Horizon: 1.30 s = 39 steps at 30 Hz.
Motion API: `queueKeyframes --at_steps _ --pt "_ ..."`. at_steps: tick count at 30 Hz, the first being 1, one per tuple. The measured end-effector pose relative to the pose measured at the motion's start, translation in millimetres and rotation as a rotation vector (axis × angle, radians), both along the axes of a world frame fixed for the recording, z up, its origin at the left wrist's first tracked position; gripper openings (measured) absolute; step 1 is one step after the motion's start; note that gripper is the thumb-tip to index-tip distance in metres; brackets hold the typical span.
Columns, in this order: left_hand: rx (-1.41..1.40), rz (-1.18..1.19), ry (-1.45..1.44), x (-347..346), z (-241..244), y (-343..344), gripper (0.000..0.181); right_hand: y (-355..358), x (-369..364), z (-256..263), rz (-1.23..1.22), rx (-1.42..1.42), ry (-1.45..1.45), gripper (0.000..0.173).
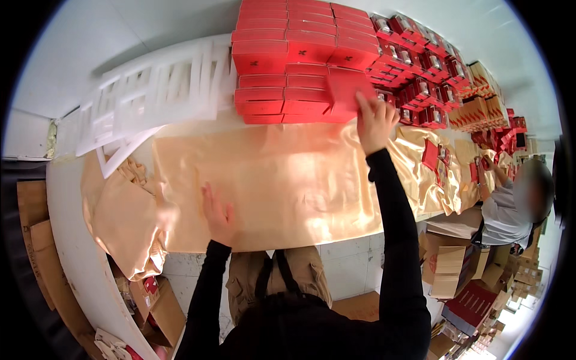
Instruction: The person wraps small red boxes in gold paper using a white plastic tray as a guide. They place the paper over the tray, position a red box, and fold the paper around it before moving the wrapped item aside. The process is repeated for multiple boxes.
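My right hand [377,121] reaches forward and grips the right edge of a red box [348,90]. This box sits askew at the front right of a stack of red boxes [263,56], several of which bear a small dark mark. Both box and fingers are slightly blurred. My left hand [219,216] holds nothing; its fingers are spread just over or on the gold satin cloth [270,180] in front of me. I cannot tell whether it touches the cloth.
White foam frames [153,90] lean at the back left. Right of the stack stand red boxes with clear windows [423,67]. A person [508,211] works farther along the table at right. Open cardboard boxes [450,265] stand below, and bunched cloth [126,216] hangs at left.
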<state>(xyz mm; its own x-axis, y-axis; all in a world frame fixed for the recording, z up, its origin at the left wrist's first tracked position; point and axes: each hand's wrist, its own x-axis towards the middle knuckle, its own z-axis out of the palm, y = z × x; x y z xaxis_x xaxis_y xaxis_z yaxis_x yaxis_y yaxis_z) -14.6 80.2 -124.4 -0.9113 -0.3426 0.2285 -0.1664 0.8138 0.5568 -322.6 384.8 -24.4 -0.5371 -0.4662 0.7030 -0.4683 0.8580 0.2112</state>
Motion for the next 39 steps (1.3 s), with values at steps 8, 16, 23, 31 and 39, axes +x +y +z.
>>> queueKeyframes --at_steps 8,16,23,31,39 --pt "1.815 0.019 -0.326 14.4 54.0 10.3 0.058 -72.7 205.1 -37.0 0.743 -0.160 -0.538 0.046" --pt "1.321 -0.021 -0.243 84.5 26.3 -6.1 0.052 -145.9 282.6 -56.5 0.551 -0.231 -1.321 0.078" --pt "-0.209 -0.240 -0.360 61.1 -34.2 -84.5 0.058 -209.5 236.0 -87.9 0.607 0.028 -1.039 0.081" --pt "0.070 -0.163 -0.329 46.2 -61.1 -111.8 0.057 -235.5 229.7 -113.4 0.618 0.162 -0.964 0.080" --pt "0.070 -0.113 -0.141 11.9 -49.7 -96.6 0.054 -234.8 225.9 -116.9 0.615 0.204 -0.946 0.077"
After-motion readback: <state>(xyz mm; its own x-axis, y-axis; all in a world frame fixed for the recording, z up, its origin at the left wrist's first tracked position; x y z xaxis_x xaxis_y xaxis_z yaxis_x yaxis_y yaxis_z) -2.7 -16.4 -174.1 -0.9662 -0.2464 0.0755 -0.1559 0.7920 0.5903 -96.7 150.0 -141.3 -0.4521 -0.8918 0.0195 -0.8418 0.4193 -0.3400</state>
